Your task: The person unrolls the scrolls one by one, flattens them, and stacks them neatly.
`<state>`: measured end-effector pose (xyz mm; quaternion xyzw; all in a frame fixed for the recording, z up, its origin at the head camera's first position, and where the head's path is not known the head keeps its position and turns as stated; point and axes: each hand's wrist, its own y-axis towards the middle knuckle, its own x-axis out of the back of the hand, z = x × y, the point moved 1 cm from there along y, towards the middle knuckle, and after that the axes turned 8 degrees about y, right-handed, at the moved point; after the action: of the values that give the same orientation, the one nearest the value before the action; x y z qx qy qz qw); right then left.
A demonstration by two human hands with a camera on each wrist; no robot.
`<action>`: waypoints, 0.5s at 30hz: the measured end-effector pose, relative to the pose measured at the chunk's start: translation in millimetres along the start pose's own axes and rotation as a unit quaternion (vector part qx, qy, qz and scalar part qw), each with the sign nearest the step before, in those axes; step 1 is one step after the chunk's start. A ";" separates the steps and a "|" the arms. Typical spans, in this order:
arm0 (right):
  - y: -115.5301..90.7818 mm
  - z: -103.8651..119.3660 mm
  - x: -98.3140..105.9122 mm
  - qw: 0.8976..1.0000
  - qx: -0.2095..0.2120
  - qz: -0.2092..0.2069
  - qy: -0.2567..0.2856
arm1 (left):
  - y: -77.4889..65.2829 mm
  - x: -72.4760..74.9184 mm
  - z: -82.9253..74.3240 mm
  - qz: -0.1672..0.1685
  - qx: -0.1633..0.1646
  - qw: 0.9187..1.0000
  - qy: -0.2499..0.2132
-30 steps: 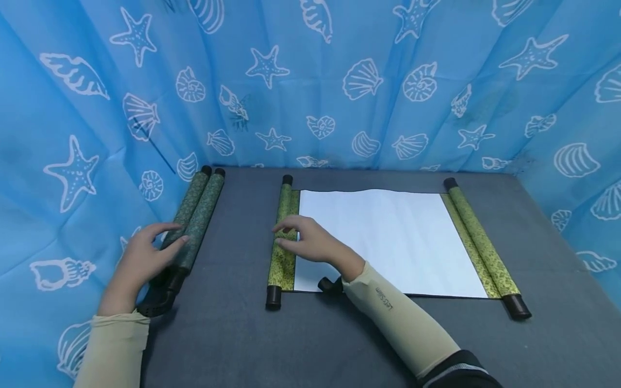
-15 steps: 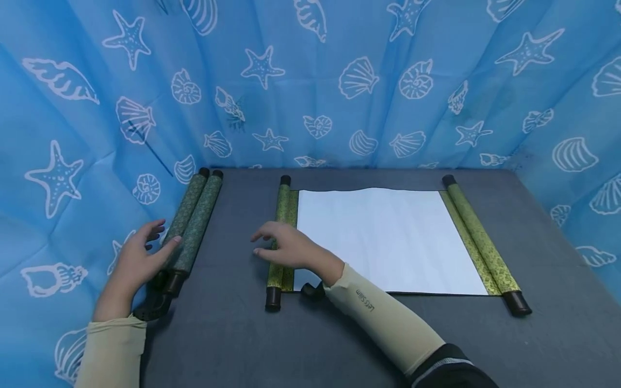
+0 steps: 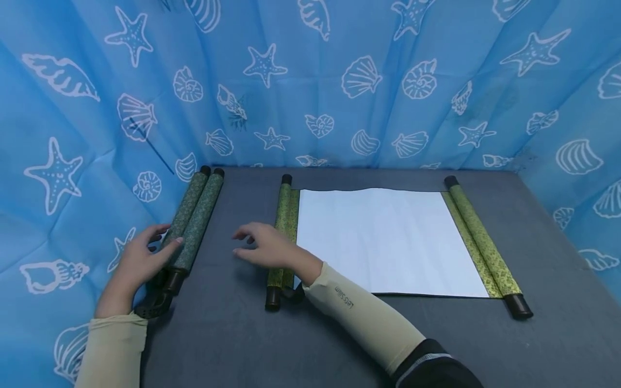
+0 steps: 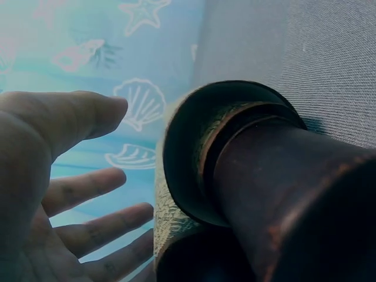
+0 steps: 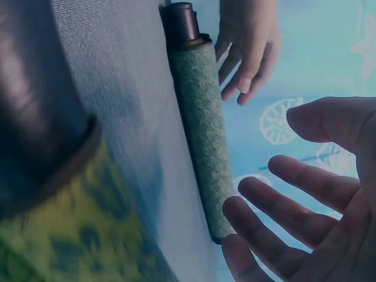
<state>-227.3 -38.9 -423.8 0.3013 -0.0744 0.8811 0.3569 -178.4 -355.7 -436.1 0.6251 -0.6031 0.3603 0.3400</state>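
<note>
A dark green patterned scroll (image 3: 201, 223), rolled into two parallel rollers with dark knobs, lies at the left of the table. Beside its near end is my left hand (image 3: 137, 261), fingers spread and slightly bent; the left wrist view puts the thumb and fingers next to the dark end knob (image 4: 282, 176), gripping nothing. A yellow-green scroll (image 3: 388, 242) lies unrolled, its white sheet stretched between two rollers. My right hand (image 3: 264, 245) hovers over its left roller (image 3: 282, 210), fingers relaxed and pointing left toward the green scroll. The right wrist view shows that hand holding nothing.
A grey cloth (image 3: 218, 334) covers the table. Blue curtain (image 3: 310, 81) with white shells and starfish hangs behind and along both sides, close to the green scroll. A dark wrist mount (image 3: 154, 303) sits under my left wrist.
My right hand has moved left, from over the white sheet's left edge to past the left roller. My left hand has shifted slightly left and opened a little by the green scroll. Both scrolls lie still.
</note>
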 end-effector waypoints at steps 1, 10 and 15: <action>2.4 -0.6 -2.1 1.000 0.000 0.004 0.006 | 0.6 0.2 0.5 0.004 -0.001 1.000 0.002; 22.7 -0.2 -19.7 0.999 -0.035 0.019 0.033 | 4.1 -2.6 1.9 0.031 -0.005 0.999 0.009; 33.6 2.6 -28.0 0.996 -0.063 0.034 0.046 | 5.7 -5.0 0.5 0.029 -0.001 0.999 0.022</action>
<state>-232.9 -80.9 -435.2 0.2350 -0.1236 0.8991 0.3481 -184.1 -353.8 -440.8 0.5989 -0.6139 0.3829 0.3432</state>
